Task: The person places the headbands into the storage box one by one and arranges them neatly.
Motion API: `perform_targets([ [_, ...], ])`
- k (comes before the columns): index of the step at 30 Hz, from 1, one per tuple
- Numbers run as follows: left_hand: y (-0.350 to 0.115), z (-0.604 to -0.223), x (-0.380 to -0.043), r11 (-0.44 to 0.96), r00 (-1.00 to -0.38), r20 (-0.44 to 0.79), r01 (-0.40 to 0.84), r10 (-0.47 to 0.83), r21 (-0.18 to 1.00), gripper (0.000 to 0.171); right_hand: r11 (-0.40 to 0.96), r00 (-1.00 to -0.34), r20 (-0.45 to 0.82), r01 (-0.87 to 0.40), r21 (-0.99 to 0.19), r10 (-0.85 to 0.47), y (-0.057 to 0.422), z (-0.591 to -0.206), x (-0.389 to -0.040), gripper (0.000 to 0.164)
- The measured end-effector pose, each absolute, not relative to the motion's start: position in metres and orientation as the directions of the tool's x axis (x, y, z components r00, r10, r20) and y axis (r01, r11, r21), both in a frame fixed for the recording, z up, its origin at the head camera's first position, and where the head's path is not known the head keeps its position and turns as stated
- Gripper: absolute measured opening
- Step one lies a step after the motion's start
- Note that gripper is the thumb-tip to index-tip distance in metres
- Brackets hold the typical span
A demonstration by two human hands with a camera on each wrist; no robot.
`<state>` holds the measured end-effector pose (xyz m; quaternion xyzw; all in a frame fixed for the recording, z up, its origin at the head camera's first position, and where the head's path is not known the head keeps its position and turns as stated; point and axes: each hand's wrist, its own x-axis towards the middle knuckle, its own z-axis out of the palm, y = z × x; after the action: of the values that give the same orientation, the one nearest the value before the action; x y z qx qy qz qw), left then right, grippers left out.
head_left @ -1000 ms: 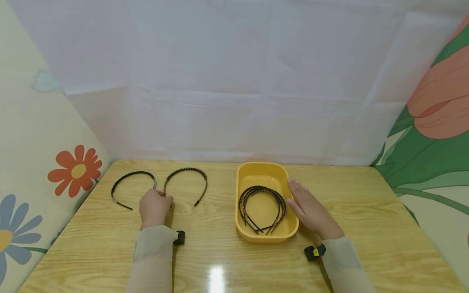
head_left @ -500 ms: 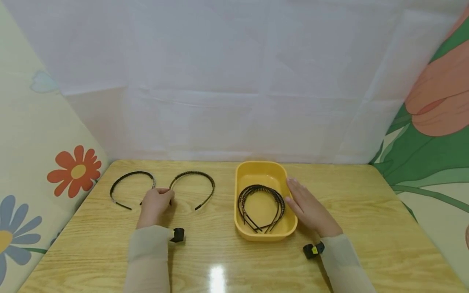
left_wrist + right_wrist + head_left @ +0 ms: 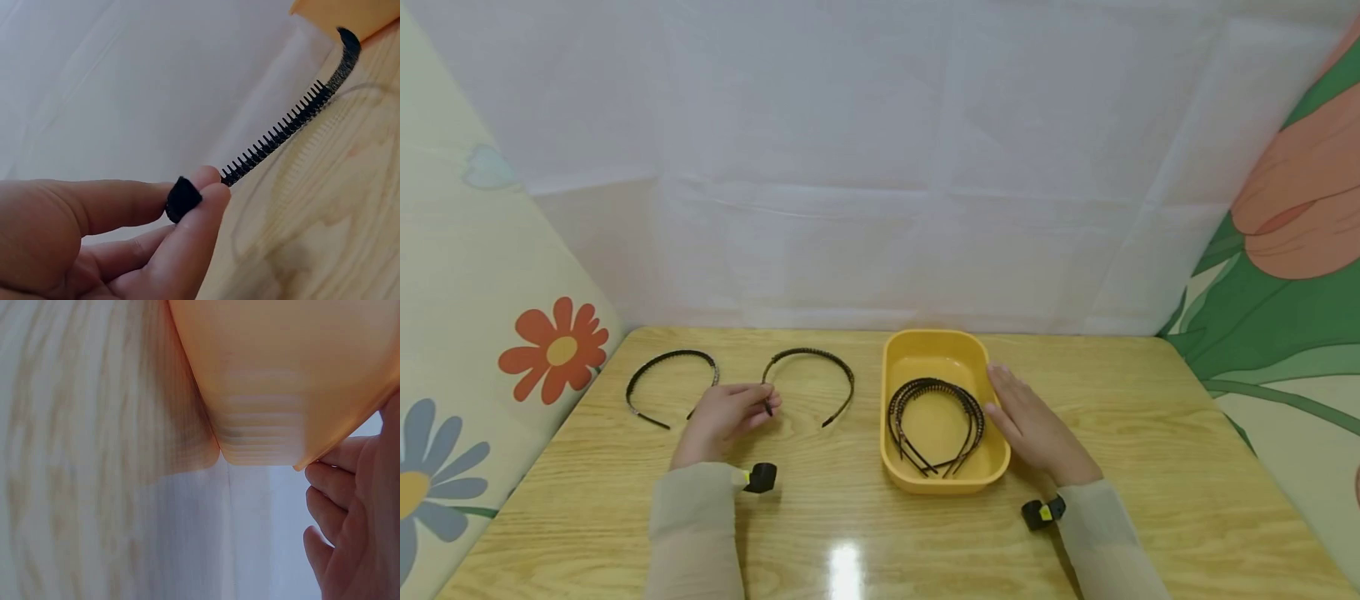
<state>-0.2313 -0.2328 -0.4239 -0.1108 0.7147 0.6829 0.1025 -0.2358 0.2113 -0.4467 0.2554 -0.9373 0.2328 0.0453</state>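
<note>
Head view: loose headband (image 3: pixel 681 352) near left fingers (image 3: pixel 748 393), tray (image 3: pixel 943 487) against right fingers (image 3: pixel 1011 385).

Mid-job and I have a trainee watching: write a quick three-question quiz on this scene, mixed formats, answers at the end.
1. Multiple choice: where does the left hand pinch the thin dark arched headband with comb teeth?
A) at mid-arch
B) near one end
C) at both ends

2. True or false: the right hand grips a headband inside the yellow rounded-rectangular plastic tub.

3. Fill in: at far left, a second thin dark arched headband lies on the light wood-grain ____.

Key:
1. B
2. False; it rests against the tub's right side.
3. table
</note>
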Motion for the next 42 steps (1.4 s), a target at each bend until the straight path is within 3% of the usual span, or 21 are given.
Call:
perform_targets([
  [14, -0.215, -0.424, -0.236, 0.124, -0.969, -0.246, -0.242, 0.026, 0.962, 0.042, 0.779, -0.854, 0.222, -0.520, -0.350, -0.471, 0.210, -0.445, -0.236, 0.061],
  [36, -0.197, -0.398, -0.232, -0.012, -0.988, -0.143, -0.144, 0.062, 0.989, 0.044, 0.794, -0.853, 0.215, -0.521, -0.314, -0.475, 0.208, -0.442, -0.235, 0.061],
  [42, -0.193, -0.387, -0.227, 0.025, -0.994, -0.104, -0.103, 0.036, 0.994, 0.040, 0.790, -0.853, 0.214, -0.521, -0.322, -0.475, 0.208, -0.442, -0.235, 0.061],
])
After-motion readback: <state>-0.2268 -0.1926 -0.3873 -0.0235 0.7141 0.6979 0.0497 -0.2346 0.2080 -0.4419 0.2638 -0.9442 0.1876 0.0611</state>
